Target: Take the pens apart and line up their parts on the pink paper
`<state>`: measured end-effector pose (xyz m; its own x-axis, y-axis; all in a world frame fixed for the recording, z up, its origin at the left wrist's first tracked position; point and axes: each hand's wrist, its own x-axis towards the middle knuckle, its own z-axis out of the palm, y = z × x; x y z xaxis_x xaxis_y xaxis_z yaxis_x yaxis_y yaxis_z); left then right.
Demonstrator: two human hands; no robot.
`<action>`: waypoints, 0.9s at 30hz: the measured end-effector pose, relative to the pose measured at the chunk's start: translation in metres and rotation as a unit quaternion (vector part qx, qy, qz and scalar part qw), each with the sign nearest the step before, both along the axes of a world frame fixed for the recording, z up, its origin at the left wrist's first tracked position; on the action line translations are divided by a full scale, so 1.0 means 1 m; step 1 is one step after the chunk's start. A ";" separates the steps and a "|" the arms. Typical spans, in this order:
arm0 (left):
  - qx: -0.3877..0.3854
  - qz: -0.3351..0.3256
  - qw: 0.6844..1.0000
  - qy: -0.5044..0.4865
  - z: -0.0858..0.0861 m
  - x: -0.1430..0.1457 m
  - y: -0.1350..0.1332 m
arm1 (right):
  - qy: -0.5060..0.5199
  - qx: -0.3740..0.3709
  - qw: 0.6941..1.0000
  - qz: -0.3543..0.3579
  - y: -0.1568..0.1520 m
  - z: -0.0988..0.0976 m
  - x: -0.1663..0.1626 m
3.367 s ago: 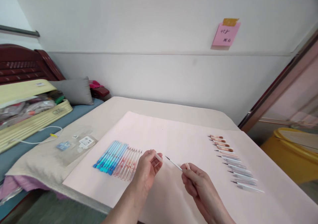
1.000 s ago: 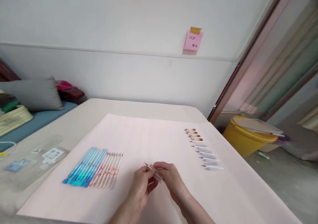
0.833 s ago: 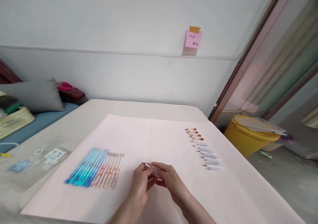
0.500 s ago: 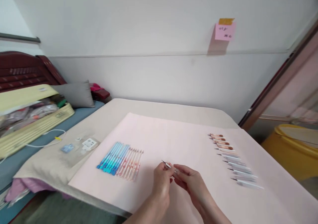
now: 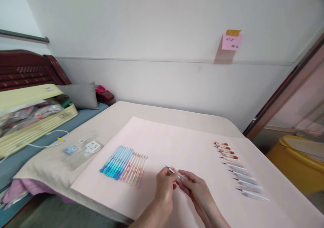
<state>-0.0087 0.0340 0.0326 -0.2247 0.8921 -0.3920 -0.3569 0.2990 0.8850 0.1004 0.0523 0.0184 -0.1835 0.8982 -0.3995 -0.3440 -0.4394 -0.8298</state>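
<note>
Near the front middle of the pink sheet, my left hand (image 5: 164, 182) is closed around a slim pen (image 5: 170, 169) with a dark pointed tip and a pale barrel. The tip sticks out up and to the left. My right hand (image 5: 193, 184) pinches the rear part of the same pen, its fingers close to those of my left hand. To the left lies a tight row of blue pens (image 5: 116, 162), and beside it a row of clear pens with reddish marks (image 5: 133, 169). On the right, several dark-tipped pens (image 5: 245, 174) lie spaced apart, some with orange-brown barrels, others greyish.
The pink sheet (image 5: 157, 137) covers much of a cream-topped table (image 5: 167, 111). Clear plastic packaging (image 5: 86, 150) lies at its left. Beyond are an open yellow box (image 5: 37, 130), a white cable (image 5: 37, 146) and a grey pillow (image 5: 81, 96). A yellow bin (image 5: 296, 164) stands at the right.
My right hand has shifted slightly along the pen, and more of the barrel shows between the hands. The whole view has tilted up a little.
</note>
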 end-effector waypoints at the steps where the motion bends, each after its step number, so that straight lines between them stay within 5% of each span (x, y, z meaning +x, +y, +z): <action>1: 0.001 -0.005 1.000 -0.001 -0.001 0.000 0.000 | -0.002 0.002 1.000 -0.001 0.000 0.001 0.000; 27: -0.014 0.006 0.997 -0.074 -0.008 -0.014 0.012 | -0.074 0.060 0.994 -0.045 0.004 0.015 0.011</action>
<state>-0.0228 0.0456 0.0242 -0.1733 0.8784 -0.4455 -0.4858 0.3172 0.8145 0.1110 0.0565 0.0338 -0.0484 0.9513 -0.3043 -0.2479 -0.3066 -0.9190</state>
